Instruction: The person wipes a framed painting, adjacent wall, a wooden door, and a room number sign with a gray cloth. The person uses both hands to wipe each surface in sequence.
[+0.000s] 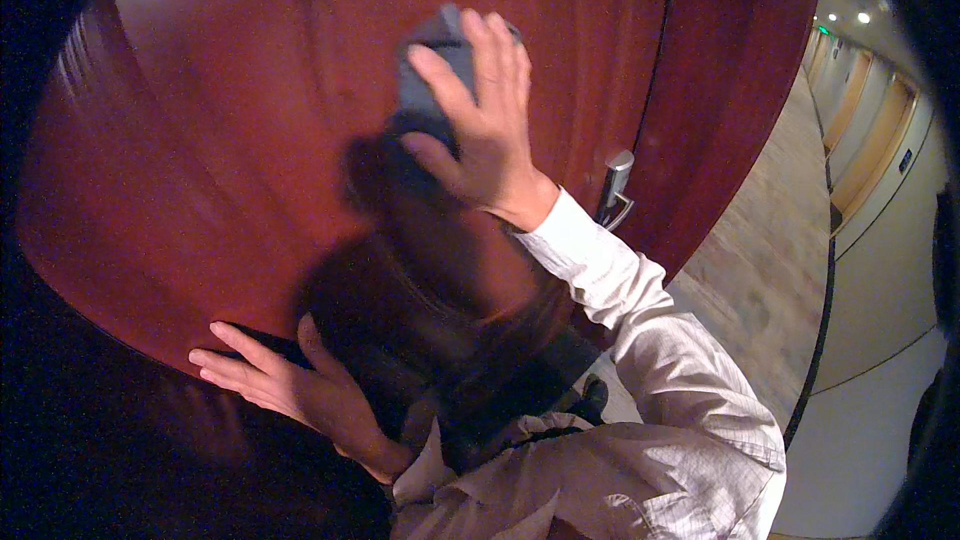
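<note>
A glossy reddish-brown door (255, 90) fills most of the view. My right hand (484, 105) presses a dark grey-blue cloth (427, 82) against its surface, fingers spread over the cloth. Below and to the left, my left hand (277, 375) is near the lower left edge of the door, fingers apart and holding nothing; whether it touches the surface is unclear. Right of my right wrist is a metal door handle with a lock plate (618, 180). My shadow or reflection darkens the middle of the door.
On the right a corridor with a patterned floor (772, 225) runs back past a pale wall (877, 270) and light wooden doors (874, 142). A dark shoe (595, 394) shows below my right arm. The lower left is very dark.
</note>
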Demonstrator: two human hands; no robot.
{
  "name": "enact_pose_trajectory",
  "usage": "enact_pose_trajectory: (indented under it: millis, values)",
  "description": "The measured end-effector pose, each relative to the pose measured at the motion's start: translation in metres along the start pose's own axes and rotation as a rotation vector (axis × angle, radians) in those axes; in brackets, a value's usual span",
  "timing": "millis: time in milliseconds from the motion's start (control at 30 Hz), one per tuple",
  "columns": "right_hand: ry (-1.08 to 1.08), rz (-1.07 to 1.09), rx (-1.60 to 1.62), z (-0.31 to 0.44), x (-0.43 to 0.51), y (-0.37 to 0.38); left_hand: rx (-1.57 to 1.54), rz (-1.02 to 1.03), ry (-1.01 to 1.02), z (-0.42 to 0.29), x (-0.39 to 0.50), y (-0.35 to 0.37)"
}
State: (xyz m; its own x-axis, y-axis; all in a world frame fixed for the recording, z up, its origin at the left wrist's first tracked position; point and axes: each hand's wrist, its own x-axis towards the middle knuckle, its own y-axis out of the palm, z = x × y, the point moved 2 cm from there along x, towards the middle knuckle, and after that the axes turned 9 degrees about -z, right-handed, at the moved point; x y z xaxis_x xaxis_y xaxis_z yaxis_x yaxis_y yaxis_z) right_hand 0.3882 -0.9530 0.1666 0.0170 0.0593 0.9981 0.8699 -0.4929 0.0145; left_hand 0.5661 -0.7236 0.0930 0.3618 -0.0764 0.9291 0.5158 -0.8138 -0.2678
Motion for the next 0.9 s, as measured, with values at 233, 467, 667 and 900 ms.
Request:
enact_pose_trajectory:
  millis: [233,467,667,900]
  values:
    - [-0.317,0.184,0.082,0.053,-0.051,0.015,-0.098,-0.044,0.004,0.002,-0.003,0.004]
    - [-0.723,0.371,-0.022,0.006,-0.145,-0.012,-0.151,-0.079,0.006,0.002,-0.003,0.008]
    - [-0.371,0.198,0.085,0.004,-0.099,0.0,-0.199,-0.091,0.006,-0.002,-0.005,0.008]
    - [-0.461,0.315,0.163,0.08,-0.125,0.017,-0.217,-0.05,-0.035,-0.005,-0.006,0.009]
